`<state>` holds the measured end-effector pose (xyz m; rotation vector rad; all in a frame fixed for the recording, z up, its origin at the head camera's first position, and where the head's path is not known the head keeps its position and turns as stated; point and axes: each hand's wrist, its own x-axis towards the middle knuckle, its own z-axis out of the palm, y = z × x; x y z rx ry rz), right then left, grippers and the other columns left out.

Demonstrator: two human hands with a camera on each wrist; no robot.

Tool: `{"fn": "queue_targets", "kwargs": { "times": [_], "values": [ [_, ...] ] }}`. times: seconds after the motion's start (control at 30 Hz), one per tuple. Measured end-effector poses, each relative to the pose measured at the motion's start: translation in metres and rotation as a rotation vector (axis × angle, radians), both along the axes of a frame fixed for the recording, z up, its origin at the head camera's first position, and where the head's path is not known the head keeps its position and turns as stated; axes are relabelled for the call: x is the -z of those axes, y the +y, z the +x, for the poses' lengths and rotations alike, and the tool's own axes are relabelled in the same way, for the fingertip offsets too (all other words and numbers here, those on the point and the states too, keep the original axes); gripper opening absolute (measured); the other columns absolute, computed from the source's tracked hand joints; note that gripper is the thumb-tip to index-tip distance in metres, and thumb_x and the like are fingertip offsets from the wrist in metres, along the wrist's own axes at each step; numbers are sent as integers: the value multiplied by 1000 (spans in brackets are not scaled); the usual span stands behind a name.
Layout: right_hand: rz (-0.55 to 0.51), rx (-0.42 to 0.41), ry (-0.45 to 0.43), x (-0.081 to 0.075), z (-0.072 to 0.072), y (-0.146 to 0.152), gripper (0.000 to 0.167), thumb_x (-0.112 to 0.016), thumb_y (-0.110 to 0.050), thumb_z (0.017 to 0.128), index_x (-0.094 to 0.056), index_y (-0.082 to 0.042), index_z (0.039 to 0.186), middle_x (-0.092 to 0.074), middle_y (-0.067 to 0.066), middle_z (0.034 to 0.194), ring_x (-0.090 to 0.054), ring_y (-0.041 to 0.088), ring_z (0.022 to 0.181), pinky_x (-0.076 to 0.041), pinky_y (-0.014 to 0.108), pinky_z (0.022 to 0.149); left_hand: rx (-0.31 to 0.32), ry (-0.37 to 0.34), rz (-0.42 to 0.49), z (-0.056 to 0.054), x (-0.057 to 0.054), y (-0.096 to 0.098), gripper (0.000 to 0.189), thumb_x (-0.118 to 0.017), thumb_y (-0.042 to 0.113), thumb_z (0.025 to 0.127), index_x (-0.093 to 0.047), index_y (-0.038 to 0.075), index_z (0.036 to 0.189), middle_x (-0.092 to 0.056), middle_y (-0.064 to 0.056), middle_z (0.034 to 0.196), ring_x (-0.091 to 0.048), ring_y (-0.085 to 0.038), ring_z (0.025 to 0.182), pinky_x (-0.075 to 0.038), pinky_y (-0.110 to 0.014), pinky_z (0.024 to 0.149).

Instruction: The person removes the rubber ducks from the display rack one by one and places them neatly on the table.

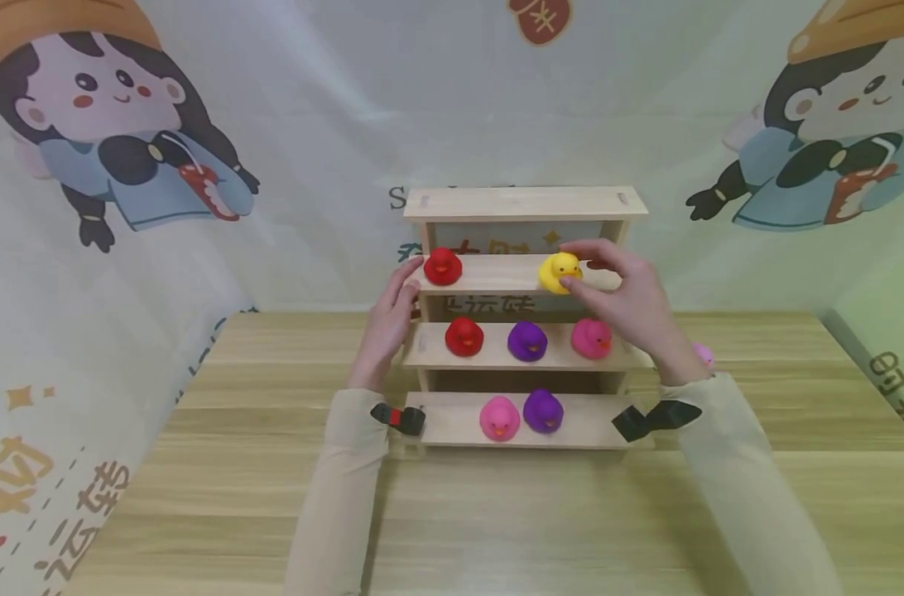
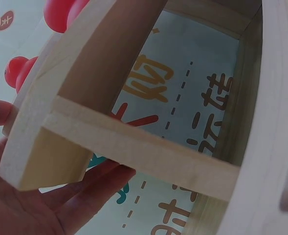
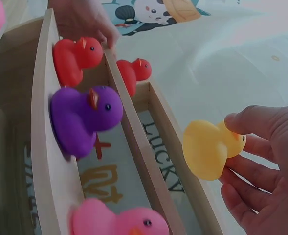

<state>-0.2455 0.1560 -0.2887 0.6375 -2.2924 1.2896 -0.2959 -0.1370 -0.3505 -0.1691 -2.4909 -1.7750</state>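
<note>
My right hand (image 1: pixel 634 302) pinches a yellow rubber duck (image 1: pixel 559 271) between thumb and fingers, at the right part of the second shelf from the top. The right wrist view shows the duck (image 3: pixel 205 149) tilted in the fingertips; I cannot tell whether it touches the board. My left hand (image 1: pixel 387 327) holds the left end of that same board of the stepped wooden shelf (image 1: pixel 489 277). In the left wrist view, its thumb and fingers (image 2: pixel 97 193) lie on opposite sides of the board. Beside this hand sits a red duck (image 1: pixel 442 267).
One board lower stand a red duck (image 1: pixel 464 338), a purple duck (image 1: pixel 527 341) and a pink duck (image 1: pixel 591 339). The bottom board bears another pink duck (image 1: pixel 500 419) and purple duck (image 1: pixel 544 411). A pinkish thing (image 1: pixel 703 355) shows behind my right wrist. A printed cloth (image 1: pixel 310 149) hangs behind.
</note>
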Motion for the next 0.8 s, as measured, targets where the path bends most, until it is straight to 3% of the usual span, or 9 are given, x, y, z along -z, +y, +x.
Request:
{"fn": "queue_targets", "kwargs": {
  "times": [0.17, 0.23, 0.4, 0.53, 0.8],
  "values": [
    [5, 64, -19, 0, 4, 16, 35, -71, -2, 87, -63, 1, 120, -64, 15, 119, -55, 27, 108, -41, 38, 93, -2, -3, -9, 0, -1, 0, 43, -35, 33, 104, -40, 31, 147, -35, 0, 153, -40, -27, 132, -32, -52, 107],
    [4, 95, -16, 1, 5, 23, 36, -71, -2, 86, -63, 1, 121, -63, 15, 120, -54, 26, 109, -41, 34, 93, 2, 0, -6, 0, -1, 0, 44, -35, 33, 104, -39, 31, 147, -35, -1, 153, -40, -28, 132, -32, -52, 107],
    [-6, 159, 20, 4, 4, 40, 37, -71, 2, 85, -62, 4, 121, -63, 17, 119, -53, 11, 105, -41, 21, 91, 11, 9, 4, 0, -1, -1, 44, -36, 32, 104, -39, 29, 147, -34, -2, 153, -42, -29, 131, -35, -51, 105],
    [-16, 184, 46, 5, 5, 53, 36, -70, 4, 85, -62, 6, 121, -63, 19, 119, -50, -1, 102, -40, 18, 89, 18, 16, 12, 0, -1, 0, 43, -36, 31, 104, -40, 29, 147, -34, -2, 153, -43, -29, 130, -37, -49, 104],
    [-8, 228, 87, 4, 10, 78, 34, -69, 2, 86, -62, 7, 119, -64, 19, 116, -52, -5, 99, -40, 15, 86, 15, 11, 17, 0, -1, 0, 43, -36, 31, 104, -40, 29, 147, -34, -1, 153, -43, -29, 130, -37, -49, 104]
  ]
}}
